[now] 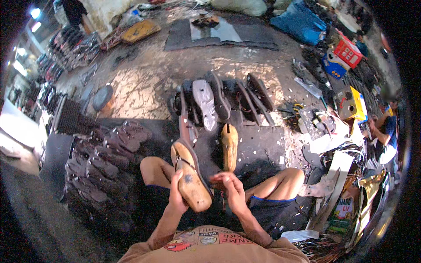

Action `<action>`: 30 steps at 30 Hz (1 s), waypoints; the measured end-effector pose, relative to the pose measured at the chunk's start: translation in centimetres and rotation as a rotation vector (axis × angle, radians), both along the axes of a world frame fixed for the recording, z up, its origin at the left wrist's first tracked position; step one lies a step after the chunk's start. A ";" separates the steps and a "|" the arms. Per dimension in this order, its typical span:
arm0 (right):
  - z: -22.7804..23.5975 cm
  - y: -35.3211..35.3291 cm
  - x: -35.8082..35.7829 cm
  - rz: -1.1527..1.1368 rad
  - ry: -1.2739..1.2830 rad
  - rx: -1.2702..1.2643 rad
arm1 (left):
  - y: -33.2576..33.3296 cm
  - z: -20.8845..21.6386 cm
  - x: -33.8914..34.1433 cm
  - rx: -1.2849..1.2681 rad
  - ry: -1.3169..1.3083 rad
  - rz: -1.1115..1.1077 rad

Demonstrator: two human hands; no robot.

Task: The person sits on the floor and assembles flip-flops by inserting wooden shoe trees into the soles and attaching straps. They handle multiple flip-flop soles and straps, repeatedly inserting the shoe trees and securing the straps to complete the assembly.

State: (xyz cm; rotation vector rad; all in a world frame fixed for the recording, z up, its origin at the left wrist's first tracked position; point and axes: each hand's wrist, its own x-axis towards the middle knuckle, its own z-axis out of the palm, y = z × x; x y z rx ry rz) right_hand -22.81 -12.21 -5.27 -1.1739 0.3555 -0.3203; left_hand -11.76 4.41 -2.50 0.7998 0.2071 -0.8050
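My left hand (176, 196) is closed round the heel end of a sandal on a wooden last (191, 182), tilted over my lap. A thin dark strap crosses the tan last, and a dark sole edge shows along its right side. Close to that edge, my right hand (233, 187) has its fingers bent together; whatever is between them, if anything, is hidden. Ahead of it lies a bare wooden last (229, 147) on the dark mat (258, 144). Another strapped sandal piece (187, 131) lies just beyond the held one.
Several dark sandals and soles (217, 96) stand in a row beyond the mat, one grey sole (205, 103) among them. At left is a heap of dark sandals (105, 162). Scraps, a pair of pliers (298, 107), boxes (348, 50) and a co-worker's arm (379, 133) are at right.
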 end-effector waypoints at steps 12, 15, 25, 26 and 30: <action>-0.8 1.7 -2.2 0.361 -0.081 0.846 | 0.0 4.5 0.2 0.002 0.065 -0.152; -0.7 1.6 -0.8 0.327 0.239 0.849 | -0.9 6.4 0.4 0.161 -0.227 -0.285; 3.2 1.9 -0.5 0.054 0.040 0.118 | -4.3 3.8 1.1 0.348 -0.411 -0.023; 5.3 1.5 -0.3 0.204 0.035 -0.279 | -4.6 3.3 0.7 0.376 -0.503 -0.026; 5.4 0.1 0.1 0.192 -0.015 -0.067 | -2.8 4.4 1.0 0.595 -0.763 -0.279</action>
